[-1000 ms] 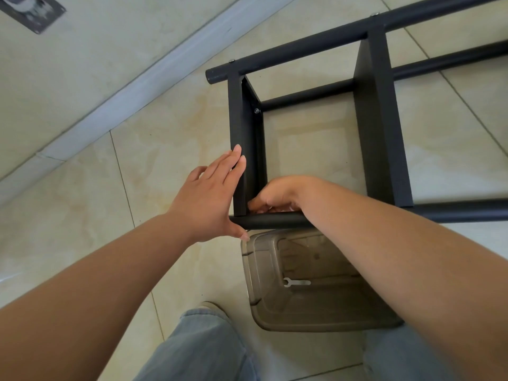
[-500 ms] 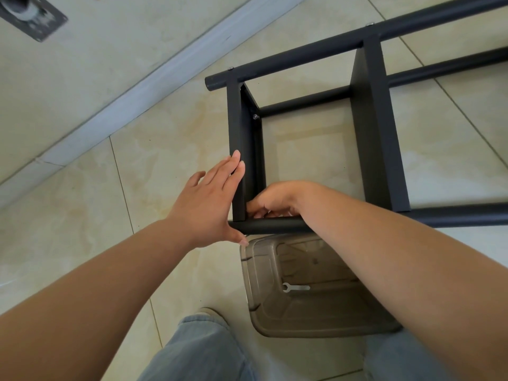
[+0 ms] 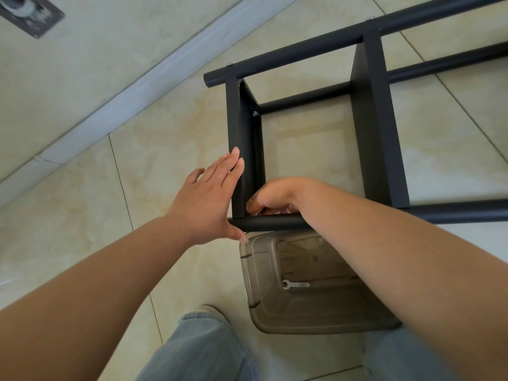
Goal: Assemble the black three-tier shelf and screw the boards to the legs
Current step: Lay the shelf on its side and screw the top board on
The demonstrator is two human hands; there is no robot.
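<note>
Two knees in light blue jeans [image 3: 198, 350] are seen at the bottom of the view, with the toe of a shoe [image 3: 210, 309] just beyond the left one. Between the knees a smoky translucent plastic bin [image 3: 275, 323] is set on the beige tiled floor [image 3: 82, 215], and a small flat silver wrench [image 3: 295, 284] is seen lying on its bottom. Just past the bin's far rim the black three-tier shelf [image 3: 376, 127] is laid on its side, its round tubular legs running off to the right. The near leg [image 3: 275, 224] is crossed by the right forearm. The right hand [image 3: 270, 198] is reached over that leg into the corner where the end board [image 3: 237, 127] meets it; its fingers are curled down behind the tube, and what they pinch, if anything, cannot be told. The left hand [image 3: 209, 202] is held flat with fingers straight and close together, pressed against the outer face of the end board, the thumb laid under the tip of the near leg. A second board [image 3: 379, 149] stands further right. Screw heads [image 3: 255, 113] are visible at the far joints of the end board. Beyond the far leg [image 3: 302, 50] a pale baseboard [image 3: 137, 86] runs diagonally along the wall, where a metal wall plate [image 3: 30, 15] is fixed.
</note>
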